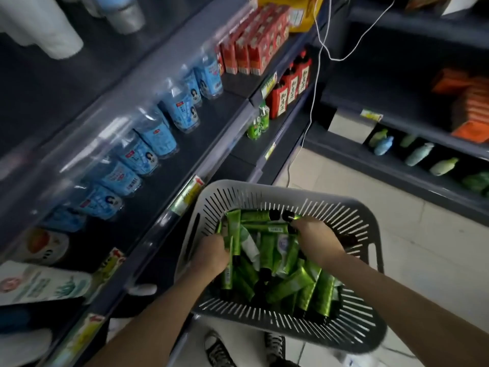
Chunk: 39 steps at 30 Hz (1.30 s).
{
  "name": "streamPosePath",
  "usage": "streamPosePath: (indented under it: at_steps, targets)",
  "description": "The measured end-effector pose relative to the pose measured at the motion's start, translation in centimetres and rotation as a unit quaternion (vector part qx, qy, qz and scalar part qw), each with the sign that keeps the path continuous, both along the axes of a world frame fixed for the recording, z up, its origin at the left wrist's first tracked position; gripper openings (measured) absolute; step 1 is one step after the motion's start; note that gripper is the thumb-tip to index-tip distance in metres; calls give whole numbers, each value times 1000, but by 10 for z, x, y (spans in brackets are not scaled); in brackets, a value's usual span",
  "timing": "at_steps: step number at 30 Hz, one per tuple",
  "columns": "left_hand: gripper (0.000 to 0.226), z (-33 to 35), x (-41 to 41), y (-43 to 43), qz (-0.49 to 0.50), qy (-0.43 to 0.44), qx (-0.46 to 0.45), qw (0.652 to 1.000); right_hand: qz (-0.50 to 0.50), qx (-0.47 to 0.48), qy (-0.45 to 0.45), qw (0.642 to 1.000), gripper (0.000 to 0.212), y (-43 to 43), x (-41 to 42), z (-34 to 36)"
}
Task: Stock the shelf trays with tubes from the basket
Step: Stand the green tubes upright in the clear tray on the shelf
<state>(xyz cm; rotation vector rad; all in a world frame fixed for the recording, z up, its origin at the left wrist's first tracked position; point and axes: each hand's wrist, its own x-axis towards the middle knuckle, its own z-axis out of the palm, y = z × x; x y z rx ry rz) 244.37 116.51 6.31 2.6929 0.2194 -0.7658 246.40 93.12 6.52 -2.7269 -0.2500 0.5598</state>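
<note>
A grey slotted basket (267, 193) sits low in front of me, filled with several green tubes (296, 282) with black caps. Both hands are down inside it. My left hand (209, 256) grips upright green tubes at the basket's left side. My right hand (316, 238) curls over a green tube lying across the far end of the pile. Clear shelf trays (87, 144) on the left hold blue-labelled tubes in rows.
Dark shelving runs up the left with red cartons (254, 46) and red-labelled bottles (291, 88). A white cable (316, 83) hangs down the shelf corner. Another shelf at right holds pale bottles (420, 154). Tiled floor and my shoes (219, 350) lie below.
</note>
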Motion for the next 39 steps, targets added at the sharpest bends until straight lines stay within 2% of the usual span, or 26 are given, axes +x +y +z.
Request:
streamPosePath:
  at_steps: [2, 4, 8, 10, 14, 18, 21, 23, 24, 28, 32, 35, 39]
  targets:
    - [20, -11, 3, 3, 33, 39, -1, 999, 74, -33, -12, 997, 42, 13, 8, -10]
    - [25, -21, 3, 4, 57, 81, -25, 995, 133, -63, -14, 989, 42, 26, 16, -22]
    - [24, -37, -4, 4, 96, 129, -55, 985, 182, -138, -12, 973, 40, 42, 25, -45]
    - [25, -45, -5, 5, 104, 133, -57, 984, 202, -173, -39, 963, 40, 46, 25, -53]
    - [15, -46, -5, 3, 106, 150, -70, 981, 199, -211, -54, 955, 36, 54, 19, -60]
    - [16, -31, -3, -1, 163, 133, -153, 966, 141, -222, -6, 965, 35, 58, 16, -45]
    - [11, -13, 0, 2, 203, 114, -224, 946, 34, -128, 92, 987, 34, 50, 18, -25]
    - [4, 4, 4, 5, 220, 91, -263, 935, 8, -45, 127, 991, 19, 42, 24, -12]
    - [10, 13, 6, 6, 217, 80, -281, 931, 8, -18, 131, 991, 6, 39, 27, -3]
    - [16, 59, 12, 9, 182, 13, -313, 932, -46, 100, 129, 985, 18, 36, 32, 44]
    - [18, 117, 18, 12, 165, -82, -342, 921, -56, 220, 150, 962, 25, 39, 33, 112]
    - [22, 162, 19, 19, 136, -158, -336, 919, -40, 278, 136, 950, 21, 46, 33, 163]
    - [12, 222, 16, 35, 119, -254, -319, 905, -16, 312, 72, 947, 24, 69, 31, 219]
